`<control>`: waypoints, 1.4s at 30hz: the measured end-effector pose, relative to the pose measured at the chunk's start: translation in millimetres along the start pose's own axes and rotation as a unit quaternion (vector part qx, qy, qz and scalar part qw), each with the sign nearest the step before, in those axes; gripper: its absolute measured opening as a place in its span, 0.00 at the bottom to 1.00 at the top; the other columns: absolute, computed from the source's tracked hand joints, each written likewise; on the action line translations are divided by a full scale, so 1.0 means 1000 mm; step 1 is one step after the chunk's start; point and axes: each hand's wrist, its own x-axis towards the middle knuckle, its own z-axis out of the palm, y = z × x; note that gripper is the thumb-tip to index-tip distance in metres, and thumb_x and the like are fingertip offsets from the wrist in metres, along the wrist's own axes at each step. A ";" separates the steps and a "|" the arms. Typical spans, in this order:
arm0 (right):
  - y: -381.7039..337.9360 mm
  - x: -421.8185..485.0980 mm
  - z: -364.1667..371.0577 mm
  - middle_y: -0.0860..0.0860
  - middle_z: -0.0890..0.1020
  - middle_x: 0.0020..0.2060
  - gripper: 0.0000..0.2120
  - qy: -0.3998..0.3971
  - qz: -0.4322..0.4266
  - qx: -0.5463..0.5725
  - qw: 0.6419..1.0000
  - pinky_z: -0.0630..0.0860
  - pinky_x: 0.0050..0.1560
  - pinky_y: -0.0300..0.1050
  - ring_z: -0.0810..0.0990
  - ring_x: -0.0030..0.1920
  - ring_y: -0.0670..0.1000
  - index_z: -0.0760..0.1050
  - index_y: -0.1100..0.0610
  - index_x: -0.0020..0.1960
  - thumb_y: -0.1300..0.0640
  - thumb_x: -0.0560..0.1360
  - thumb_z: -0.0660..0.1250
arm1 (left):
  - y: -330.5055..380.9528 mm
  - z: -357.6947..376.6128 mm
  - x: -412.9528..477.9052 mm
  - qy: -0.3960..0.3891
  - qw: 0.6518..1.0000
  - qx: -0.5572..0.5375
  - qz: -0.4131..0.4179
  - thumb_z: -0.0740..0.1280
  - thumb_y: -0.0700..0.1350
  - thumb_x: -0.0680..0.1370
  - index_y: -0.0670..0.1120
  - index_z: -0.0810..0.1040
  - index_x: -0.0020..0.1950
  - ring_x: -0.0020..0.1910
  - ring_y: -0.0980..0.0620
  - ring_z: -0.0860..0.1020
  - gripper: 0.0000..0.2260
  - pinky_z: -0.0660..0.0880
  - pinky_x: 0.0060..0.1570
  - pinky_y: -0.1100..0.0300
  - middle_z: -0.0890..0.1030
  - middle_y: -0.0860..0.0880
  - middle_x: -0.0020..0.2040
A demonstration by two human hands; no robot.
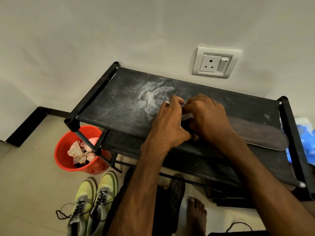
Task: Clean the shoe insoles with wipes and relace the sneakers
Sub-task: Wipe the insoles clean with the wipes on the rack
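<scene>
A dark grey insole (259, 133) lies along the front of the black shoe rack's fabric top (122, 103). Its left end is hidden under my hands. My left hand (170, 120) curls round that end of the insole. My right hand (208, 116) sits tight against the left and pinches a white wipe (186, 115), of which only a strip shows between the hands. Two yellow-green sneakers (95, 198) stand on the floor at lower left with loose black laces. A second, black insole (177, 193) lies on the floor beneath the rack's front bar.
An orange bucket (64, 159) with crumpled used wipes stands under the rack's left corner. A blue wipes pack (306, 143) lies past the rack's right end. White dust smears the fabric top. A wall socket (214, 63) is behind. My bare foot (196, 213) is on the floor.
</scene>
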 end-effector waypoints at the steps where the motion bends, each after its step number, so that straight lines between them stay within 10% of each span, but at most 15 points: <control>1: 0.001 0.001 -0.001 0.52 0.82 0.53 0.15 -0.010 -0.007 -0.003 1.000 0.70 0.44 0.49 0.76 0.58 0.55 0.83 0.51 0.59 0.56 0.73 0.72 | 0.001 0.000 0.000 -0.001 1.000 -0.003 0.000 0.85 0.50 0.60 0.51 0.61 0.72 0.63 0.50 0.71 0.48 0.73 0.61 0.56 0.70 0.47 0.67; 9: 0.029 -0.019 -0.027 0.44 0.84 0.57 0.13 -0.164 -0.004 0.059 0.985 0.81 0.52 0.55 0.81 0.56 0.51 0.84 0.39 0.54 0.54 0.73 0.75 | -0.004 0.003 -0.001 0.008 1.000 -0.018 0.002 0.85 0.50 0.61 0.51 0.61 0.72 0.65 0.56 0.67 0.47 0.68 0.60 0.58 0.76 0.57 0.62; 16: 0.056 -0.027 -0.034 0.46 0.87 0.46 0.14 0.041 0.091 0.216 0.971 0.81 0.51 0.48 0.83 0.45 0.41 0.86 0.48 0.54 0.61 0.72 0.77 | -0.003 0.004 -0.002 0.010 1.000 -0.009 0.010 0.84 0.51 0.62 0.49 0.60 0.75 0.67 0.52 0.71 0.48 0.70 0.68 0.51 0.76 0.56 0.65; 24: 0.023 -0.004 -0.010 0.53 0.86 0.46 0.15 -0.044 -0.020 0.150 0.988 0.79 0.42 0.52 0.83 0.44 0.56 0.87 0.51 0.52 0.59 0.69 0.68 | 0.000 0.004 -0.001 -0.002 1.000 -0.011 -0.001 0.84 0.49 0.63 0.50 0.58 0.77 0.69 0.50 0.71 0.51 0.71 0.68 0.50 0.73 0.51 0.70; 32: 0.036 -0.022 -0.026 0.46 0.86 0.45 0.18 -0.163 -0.020 0.149 0.975 0.82 0.43 0.50 0.84 0.43 0.47 0.87 0.46 0.49 0.68 0.71 0.72 | -0.003 0.007 -0.001 0.014 1.000 -0.026 0.003 0.85 0.49 0.61 0.49 0.60 0.77 0.63 0.54 0.73 0.51 0.72 0.64 0.56 0.76 0.57 0.63; 42: 0.029 -0.005 0.003 0.52 0.83 0.45 0.12 0.016 0.049 0.072 0.996 0.80 0.43 0.57 0.81 0.44 0.58 0.86 0.46 0.54 0.52 0.71 0.76 | 0.000 0.006 0.003 -0.009 1.000 -0.006 0.000 0.84 0.48 0.64 0.48 0.65 0.74 0.66 0.52 0.70 0.44 0.67 0.61 0.61 0.75 0.53 0.67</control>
